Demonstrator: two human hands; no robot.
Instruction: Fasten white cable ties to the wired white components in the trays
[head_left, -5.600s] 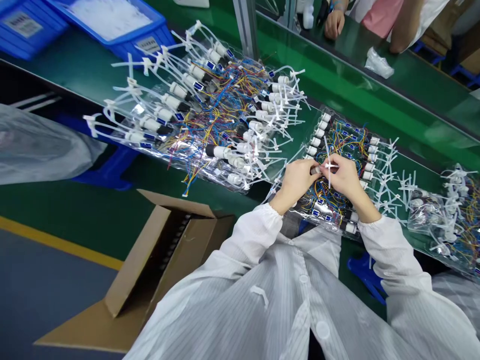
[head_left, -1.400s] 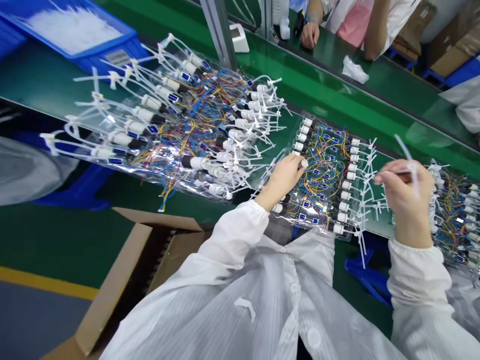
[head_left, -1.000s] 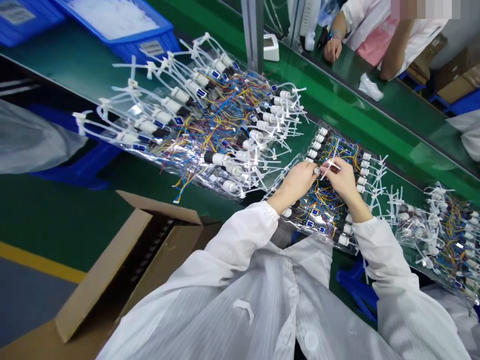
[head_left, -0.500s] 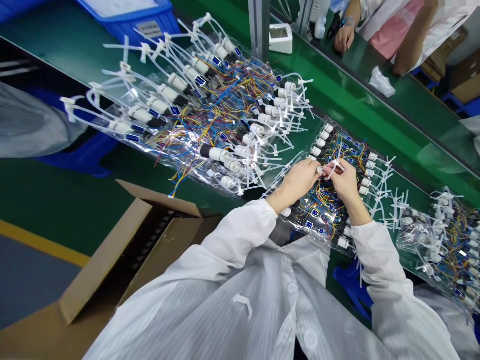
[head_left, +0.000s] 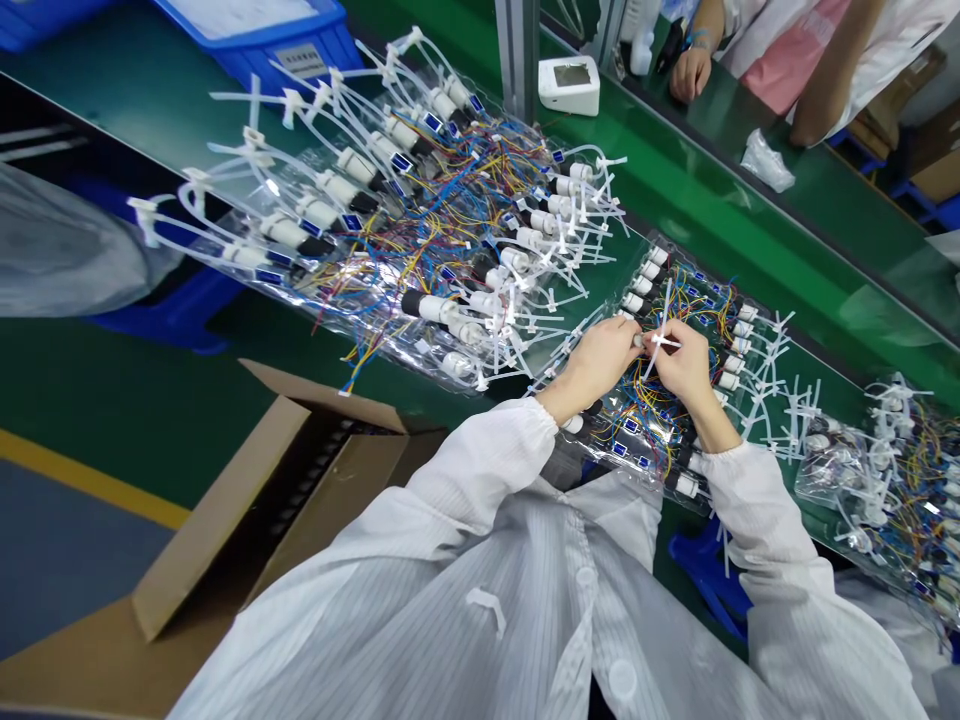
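Note:
My left hand (head_left: 600,358) is closed on a small white cylindrical part (head_left: 638,341) over the right-hand bundle of wired parts. Close beside it, my right hand (head_left: 684,362) pinches a white plastic tie piece (head_left: 661,340) with thin crossing strips. Both hands nearly touch at the fingertips. Beneath them, colored wires (head_left: 651,395) lie on clear plastic, with rows of white and black cylinders on both sides. A larger bundle of white cylinders, wires and white ties (head_left: 435,225) lies to the left.
A blue bin (head_left: 281,50) stands at the top left, near a metal post (head_left: 517,60) and a white device (head_left: 569,86). An open cardboard box (head_left: 217,520) is at lower left. Across the table is another person's hand (head_left: 690,74). More wired parts (head_left: 926,480) lie far right.
My right hand has shifted slightly left and down, and the white tie piece has turned, its long strip now more upright. My left hand stays nearly in place.

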